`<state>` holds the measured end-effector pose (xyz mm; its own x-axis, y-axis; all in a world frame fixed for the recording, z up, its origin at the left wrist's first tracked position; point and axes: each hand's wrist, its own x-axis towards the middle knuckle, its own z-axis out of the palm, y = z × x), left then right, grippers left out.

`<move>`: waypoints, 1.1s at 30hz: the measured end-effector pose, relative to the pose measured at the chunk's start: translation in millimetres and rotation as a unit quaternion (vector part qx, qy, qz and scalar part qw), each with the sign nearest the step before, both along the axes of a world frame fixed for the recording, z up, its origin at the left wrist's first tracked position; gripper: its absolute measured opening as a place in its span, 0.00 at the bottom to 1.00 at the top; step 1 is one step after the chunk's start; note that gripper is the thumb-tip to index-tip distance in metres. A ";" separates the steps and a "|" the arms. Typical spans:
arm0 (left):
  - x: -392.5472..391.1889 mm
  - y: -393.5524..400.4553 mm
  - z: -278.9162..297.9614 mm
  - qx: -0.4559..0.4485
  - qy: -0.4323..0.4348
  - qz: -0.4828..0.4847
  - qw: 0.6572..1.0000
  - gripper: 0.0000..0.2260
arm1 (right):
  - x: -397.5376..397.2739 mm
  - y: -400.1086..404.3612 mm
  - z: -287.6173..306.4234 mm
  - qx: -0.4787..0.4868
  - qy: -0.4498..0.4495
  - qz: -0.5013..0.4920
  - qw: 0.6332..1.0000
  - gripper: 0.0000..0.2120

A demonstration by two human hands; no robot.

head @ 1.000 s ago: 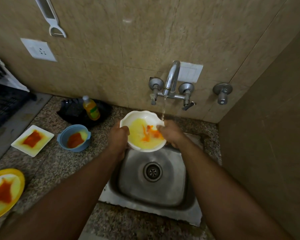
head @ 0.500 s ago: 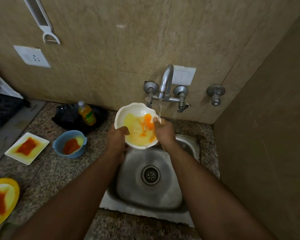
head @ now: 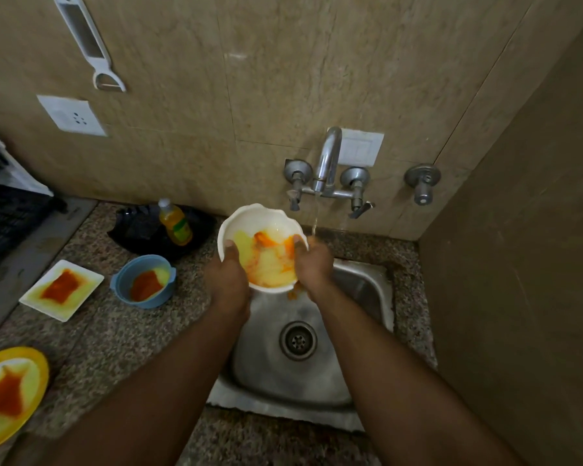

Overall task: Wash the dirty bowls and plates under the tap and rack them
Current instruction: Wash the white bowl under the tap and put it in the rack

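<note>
A white scalloped bowl (head: 249, 223), smeared yellow and orange inside, is tilted toward me over the back of the steel sink (head: 360, 287). My left hand (head: 228, 280) grips its left rim, thumb inside. My right hand (head: 312, 264) holds the right rim, its fingers inside the bowl. A thin stream runs from the tap (head: 327, 163) onto my right hand beside the bowl's rim. Orange-tinted water drips off the bowl's lower edge into the sink. Dirty dishes wait on the counter to the left: a blue bowl (head: 143, 280), a white square plate (head: 61, 289) and a yellow plate (head: 9, 395).
A yellow soap bottle (head: 175, 223) stands on a black mat behind the blue bowl. A black rack (head: 4, 213) sits at the far left. A wall stands close on the right, and a peeler (head: 91, 45) hangs on the tiled wall above a socket.
The bowl has tipped further toward me and the residue has slid down, with liquid now dripping out. My right hand moved further in under the stream. The camera view has shifted.
</note>
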<state>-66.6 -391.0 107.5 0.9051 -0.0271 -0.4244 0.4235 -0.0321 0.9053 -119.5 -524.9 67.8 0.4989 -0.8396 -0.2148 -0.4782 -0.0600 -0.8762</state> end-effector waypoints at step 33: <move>17.9 -26.8 6.2 0.187 -0.112 -0.138 0.966 0.21 | -27.6 -24.4 4.3 0.120 0.136 0.112 0.977 0.18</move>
<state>-48.6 -417.8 113.7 0.9553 -0.1634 -0.2463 0.1475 -0.4589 0.8762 -147.1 -549.3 72.1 0.5611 -0.6256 -0.5420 -0.6935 0.0022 -0.7205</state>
